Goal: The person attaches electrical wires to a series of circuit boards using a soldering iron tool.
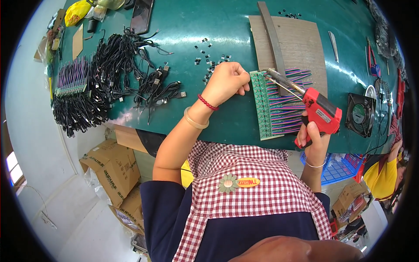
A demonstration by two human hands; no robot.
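Observation:
My right hand grips the handle of a red soldering gun, whose metal tip reaches up-left to the top edge of a green circuit board strip with rows of coloured wires. My left hand is closed in a fist beside the board's upper left corner, fingers pinched together; whatever it pinches is too small to see. The board lies partly on a brown wooden sheet on the green table.
Several small black components lie scattered above my left hand. Bundles of black cables and more wired boards fill the left. A small black fan, pliers and tweezers sit right. Cardboard boxes stand below.

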